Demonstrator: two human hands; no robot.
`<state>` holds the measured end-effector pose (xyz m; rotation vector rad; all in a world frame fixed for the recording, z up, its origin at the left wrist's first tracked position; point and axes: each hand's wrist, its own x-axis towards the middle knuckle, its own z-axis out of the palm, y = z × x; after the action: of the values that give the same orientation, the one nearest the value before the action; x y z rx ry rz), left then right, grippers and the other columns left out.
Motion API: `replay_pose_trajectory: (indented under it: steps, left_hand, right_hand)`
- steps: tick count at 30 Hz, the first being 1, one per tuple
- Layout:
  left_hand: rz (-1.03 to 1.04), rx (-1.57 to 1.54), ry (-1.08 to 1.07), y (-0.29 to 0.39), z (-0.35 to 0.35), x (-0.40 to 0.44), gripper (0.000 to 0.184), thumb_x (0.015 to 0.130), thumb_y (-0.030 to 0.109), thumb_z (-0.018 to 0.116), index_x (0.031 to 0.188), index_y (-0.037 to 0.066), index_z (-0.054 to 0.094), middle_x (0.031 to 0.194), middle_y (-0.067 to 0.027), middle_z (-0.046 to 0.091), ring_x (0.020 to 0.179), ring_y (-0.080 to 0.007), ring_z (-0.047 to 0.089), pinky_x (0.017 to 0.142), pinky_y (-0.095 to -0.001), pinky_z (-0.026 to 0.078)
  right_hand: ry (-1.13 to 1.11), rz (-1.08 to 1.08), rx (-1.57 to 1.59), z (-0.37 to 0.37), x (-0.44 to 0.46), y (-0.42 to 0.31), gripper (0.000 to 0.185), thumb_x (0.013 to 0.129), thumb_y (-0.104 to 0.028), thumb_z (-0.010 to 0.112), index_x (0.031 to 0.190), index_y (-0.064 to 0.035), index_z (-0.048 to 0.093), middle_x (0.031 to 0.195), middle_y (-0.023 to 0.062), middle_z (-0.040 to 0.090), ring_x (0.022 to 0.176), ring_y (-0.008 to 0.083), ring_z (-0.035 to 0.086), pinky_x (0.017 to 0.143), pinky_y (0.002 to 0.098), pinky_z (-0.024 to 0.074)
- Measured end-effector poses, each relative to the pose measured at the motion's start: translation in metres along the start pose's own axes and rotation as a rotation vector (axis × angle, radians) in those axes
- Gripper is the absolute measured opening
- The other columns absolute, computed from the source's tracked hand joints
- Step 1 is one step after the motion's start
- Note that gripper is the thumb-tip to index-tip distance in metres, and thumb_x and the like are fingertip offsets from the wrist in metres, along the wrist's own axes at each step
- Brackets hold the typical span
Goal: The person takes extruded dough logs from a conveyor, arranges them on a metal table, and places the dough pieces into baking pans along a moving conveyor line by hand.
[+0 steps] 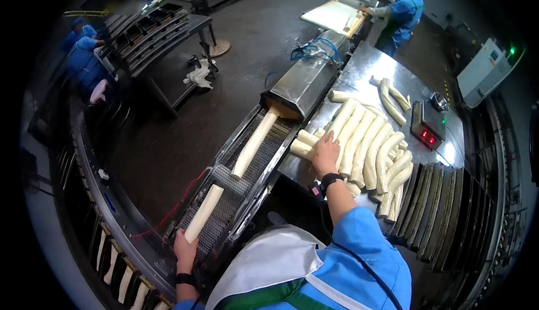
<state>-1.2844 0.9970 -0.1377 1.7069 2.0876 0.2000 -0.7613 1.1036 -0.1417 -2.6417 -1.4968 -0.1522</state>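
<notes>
On the mesh conveyor, my left hand is closed around the near end of a pale dough log. A second dough log lies farther up the belt, its far end under the metal housing. My right hand rests on the left side of a pile of dough logs on the steel table, fingers stretched out over them. Shorter dough pieces lie just left of that hand.
A scale with red digits and a metal bowl stand on the steel table. Long dark trays are stacked at the right. A co-worker stands at the line's far end. A tray rack is at the left.
</notes>
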Motion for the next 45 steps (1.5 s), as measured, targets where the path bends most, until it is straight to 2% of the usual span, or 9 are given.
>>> replay_pose_trajectory:
  steps: [4,10,16,21,25,32,37,40,45]
  left_hand:
    - [-0.161,-0.412,-0.311,-0.037,0.006,0.005,0.051,0.070,0.019,0.068,0.112,-0.001,0.049,0.098,-0.0174,0.061,0.076,-0.0281,0.062,0.071,-0.0384,0.049]
    - [-0.568,-1.110,-0.444,0.021,-0.038,-0.012,0.036,0.077,0.021,0.064,0.107,0.004,0.056,0.079,-0.0054,0.055,0.061,-0.0193,0.057,0.054,-0.0346,0.051]
    - [0.020,-1.322,-0.906,0.164,-0.077,-0.014,0.053,0.076,0.010,0.064,0.123,-0.002,0.042,0.100,-0.0141,0.061,0.076,-0.0202,0.065,0.065,-0.0283,0.055]
    - [0.660,-0.872,-0.837,0.220,-0.040,-0.020,0.051,0.084,0.015,0.067,0.123,0.001,0.038,0.103,-0.0083,0.056,0.092,-0.0166,0.059,0.081,-0.0297,0.050]
    - [0.620,-0.591,-1.076,0.219,-0.040,0.020,0.053,0.087,0.024,0.061,0.131,0.001,0.044,0.119,-0.0169,0.058,0.108,-0.0233,0.057,0.092,-0.0322,0.045]
    - [0.552,-0.194,-0.139,0.154,0.041,0.074,0.061,0.074,0.018,0.069,0.127,-0.002,0.044,0.125,-0.0221,0.048,0.116,-0.0362,0.046,0.099,-0.0404,0.037]
    - [0.363,0.053,-0.062,0.147,0.023,0.099,0.060,0.074,0.014,0.069,0.129,0.009,0.045,0.122,-0.0128,0.046,0.115,-0.0319,0.044,0.095,-0.0465,0.037]
    - [0.333,0.103,0.046,0.137,0.024,0.094,0.061,0.073,0.012,0.070,0.129,0.009,0.045,0.120,-0.0148,0.044,0.113,-0.0333,0.044,0.093,-0.0427,0.038]
    - [0.200,0.109,0.056,0.099,0.019,0.089,0.060,0.071,0.013,0.073,0.125,0.006,0.046,0.117,-0.0173,0.046,0.110,-0.0356,0.045,0.093,-0.0433,0.038]
  right_hand:
    - [0.071,-0.202,0.143,-0.037,-0.023,-0.019,0.036,0.074,-0.021,0.060,0.099,0.0059,0.061,0.130,0.0264,0.043,0.121,0.0391,0.039,0.095,0.0466,0.0351]
    - [-1.009,-0.824,0.693,-0.057,-0.078,-0.077,0.044,0.085,-0.033,0.059,0.111,0.0022,0.060,0.101,0.0242,0.063,0.095,0.0311,0.061,0.085,0.0351,0.0463]
    - [-1.826,-0.184,1.581,-0.093,-0.118,-0.139,0.048,0.092,-0.042,0.051,0.113,0.0011,0.055,0.102,0.0131,0.062,0.096,0.0188,0.060,0.083,0.0309,0.0502]
    - [-1.417,0.196,2.027,-0.145,-0.111,-0.108,0.032,0.090,-0.018,0.050,0.114,0.0026,0.049,0.100,0.0169,0.059,0.090,0.0265,0.060,0.085,0.0374,0.0497]
    - [-1.094,0.225,2.008,-0.122,-0.055,-0.047,0.046,0.077,-0.014,0.057,0.116,0.0058,0.046,0.086,0.0154,0.058,0.073,0.0233,0.059,0.071,0.0363,0.0523]
    - [-0.200,-0.004,1.687,-0.194,-0.004,0.044,0.048,0.076,-0.012,0.059,0.119,0.0044,0.044,0.084,0.0096,0.057,0.064,0.0166,0.057,0.059,0.0288,0.0516]
    - [-0.070,0.315,1.251,-0.079,0.054,0.113,0.051,0.074,-0.006,0.061,0.121,-0.0004,0.041,0.091,0.0113,0.056,0.073,0.0208,0.058,0.066,0.0331,0.0526]
    - [-0.043,0.375,0.479,0.012,0.032,0.140,0.091,0.069,-0.019,0.068,0.136,0.0126,0.016,0.120,0.0354,0.044,0.112,0.0437,0.047,0.095,0.0417,0.0403]
    - [-0.082,0.348,0.430,-0.035,0.009,0.092,0.103,0.065,-0.024,0.071,0.139,0.0116,0.008,0.120,0.0373,0.041,0.114,0.0471,0.042,0.100,0.0404,0.0355]
